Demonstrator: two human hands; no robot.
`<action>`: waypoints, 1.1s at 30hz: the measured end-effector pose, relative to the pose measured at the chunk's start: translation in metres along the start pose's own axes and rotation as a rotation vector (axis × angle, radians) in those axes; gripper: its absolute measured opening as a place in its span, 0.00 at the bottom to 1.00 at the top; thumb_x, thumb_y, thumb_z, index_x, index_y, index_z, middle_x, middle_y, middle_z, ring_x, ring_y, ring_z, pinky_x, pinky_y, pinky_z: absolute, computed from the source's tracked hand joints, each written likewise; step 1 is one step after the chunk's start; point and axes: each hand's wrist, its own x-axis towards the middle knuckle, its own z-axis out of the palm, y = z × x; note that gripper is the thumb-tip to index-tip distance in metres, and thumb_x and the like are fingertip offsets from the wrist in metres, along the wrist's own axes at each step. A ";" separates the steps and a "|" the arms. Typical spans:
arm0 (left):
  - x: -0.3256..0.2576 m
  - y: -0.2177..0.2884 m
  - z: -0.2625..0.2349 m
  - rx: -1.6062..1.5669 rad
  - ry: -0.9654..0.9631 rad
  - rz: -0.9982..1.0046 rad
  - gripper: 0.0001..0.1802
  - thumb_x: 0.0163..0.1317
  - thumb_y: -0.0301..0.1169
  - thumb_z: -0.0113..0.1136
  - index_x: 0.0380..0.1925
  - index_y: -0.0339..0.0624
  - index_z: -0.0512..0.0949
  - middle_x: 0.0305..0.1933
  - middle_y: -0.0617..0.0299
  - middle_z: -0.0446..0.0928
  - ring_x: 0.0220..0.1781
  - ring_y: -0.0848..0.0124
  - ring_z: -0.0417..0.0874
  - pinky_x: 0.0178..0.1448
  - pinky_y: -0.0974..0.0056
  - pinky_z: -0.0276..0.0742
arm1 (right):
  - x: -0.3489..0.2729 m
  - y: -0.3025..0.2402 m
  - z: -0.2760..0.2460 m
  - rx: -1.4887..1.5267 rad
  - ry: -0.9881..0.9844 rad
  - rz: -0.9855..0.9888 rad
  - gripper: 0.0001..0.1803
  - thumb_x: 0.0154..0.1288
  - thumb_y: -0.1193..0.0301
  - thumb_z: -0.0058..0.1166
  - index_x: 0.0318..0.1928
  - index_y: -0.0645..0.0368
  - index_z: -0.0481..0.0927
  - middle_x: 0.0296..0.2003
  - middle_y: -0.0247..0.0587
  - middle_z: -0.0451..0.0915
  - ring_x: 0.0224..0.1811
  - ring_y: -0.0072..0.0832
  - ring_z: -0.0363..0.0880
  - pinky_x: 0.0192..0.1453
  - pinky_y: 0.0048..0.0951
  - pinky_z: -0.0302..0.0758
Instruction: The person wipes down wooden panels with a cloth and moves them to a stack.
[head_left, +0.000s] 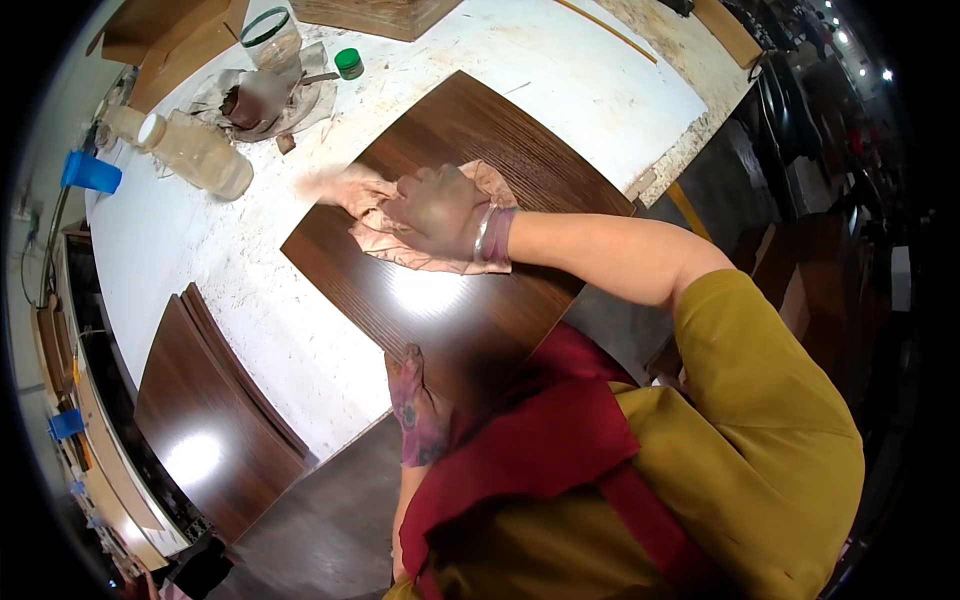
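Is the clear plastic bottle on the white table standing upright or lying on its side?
Lying on its side. The clear plastic bottle rests lengthwise on the white table, its white cap pointing sideways toward the table's left edge.

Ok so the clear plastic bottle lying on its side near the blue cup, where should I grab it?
Grip the clear bottle around its wide middle, coming down from above. It lies flat on the white table, white-capped neck toward the blue cup, so the fingers can straddle its rounded body; the neck looks too narrow for a steady hold.

Your right hand (440, 208) presses a crumpled tan cloth (400, 240) flat onto the dark wooden panel (450, 300). Your left hand (415, 405) rests at the panel's near edge.
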 end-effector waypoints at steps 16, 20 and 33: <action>-0.014 -0.030 0.015 -0.396 0.050 -0.383 0.20 0.67 0.26 0.50 0.58 0.31 0.68 0.61 0.44 0.69 0.59 0.55 0.75 0.61 0.59 0.72 | 0.011 0.138 -0.034 0.218 0.266 0.392 0.22 0.70 0.57 0.39 0.39 0.60 0.82 0.33 0.47 0.84 0.35 0.36 0.84 0.41 0.35 0.80; -0.002 -0.012 0.010 -0.153 0.081 -0.284 0.27 0.63 0.30 0.59 0.60 0.33 0.64 0.53 0.47 0.77 0.50 0.58 0.80 0.54 0.62 0.76 | -0.010 0.086 0.000 -0.008 0.089 0.176 0.19 0.67 0.60 0.43 0.43 0.62 0.79 0.41 0.51 0.81 0.37 0.41 0.83 0.39 0.42 0.79; 0.016 0.007 -0.003 -0.388 -0.162 -0.504 0.38 0.72 0.58 0.23 0.67 0.41 0.61 0.63 0.55 0.71 0.66 0.65 0.69 0.64 0.57 0.68 | -0.054 0.081 0.003 0.068 0.107 0.052 0.14 0.65 0.65 0.51 0.45 0.60 0.78 0.34 0.43 0.79 0.35 0.35 0.80 0.39 0.36 0.78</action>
